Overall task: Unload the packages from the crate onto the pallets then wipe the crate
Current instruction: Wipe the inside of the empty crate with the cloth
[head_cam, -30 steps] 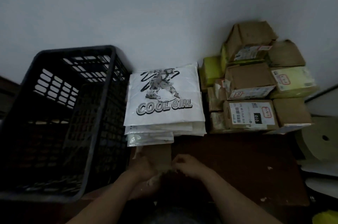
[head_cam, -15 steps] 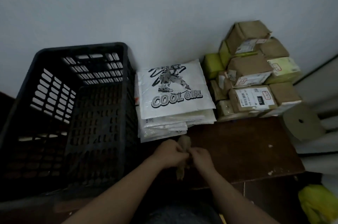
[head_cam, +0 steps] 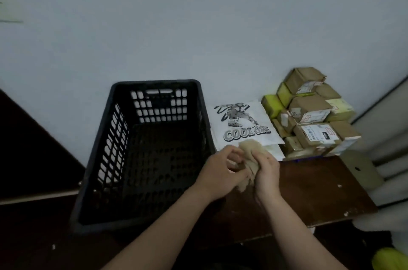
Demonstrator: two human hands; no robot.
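Gripping the beige cloth (head_cam: 251,150) together, the left hand (head_cam: 220,168) and right hand (head_cam: 267,172) held something seemingly light, soft and limp, best wadded into one palm for wiping the crate (head_cam: 154,85).

Crate (head_cam: 154,82): moulded in matt black plastic. Rag (head_cam: 251,153): rough beige cloth. Mailer bag (head_cam: 240,125): smooth white printed plastic. Boxes (head_cam: 309,105): matt brown cardboard, paper-labelled. Surface (head_cam: 309,186): dark chipped wood.

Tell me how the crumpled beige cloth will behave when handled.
Probably floppy: the crumpled beige cloth bunches between the left hand and right hand. Likely light and unlikely to roll; its loose end droops below the grip.
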